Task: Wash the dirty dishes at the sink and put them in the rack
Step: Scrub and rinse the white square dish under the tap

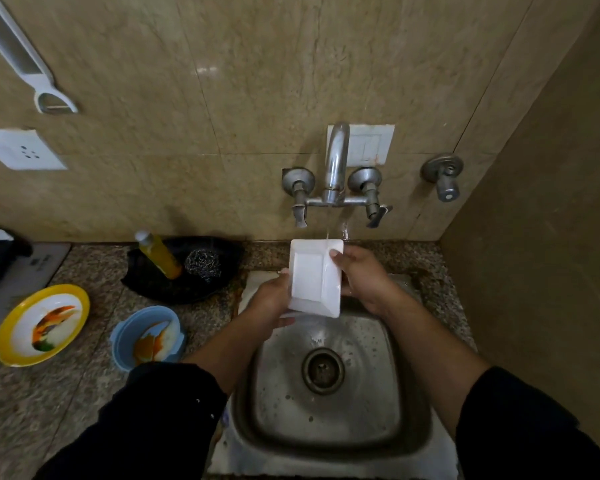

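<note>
Beige marble-look wall tiles (222,81) rise behind a speckled granite tabletop (21,410) with a square steel sink (371,403) set into it. Over the basin's far edge, the left hand (269,299) and right hand (359,278) grasp a white square plate (314,277) by its sides, under water running from the chrome wall tap (336,161). A soiled yellow-rimmed plate (42,323) and a soiled blue bowl (148,336) sit on the tabletop to the left.

No legible text or numbers; faint mark on grey board (25,271) unreadable

sink (378,403) basin open below | tap (336,161) overhead | side wall (534,271) close right
</note>
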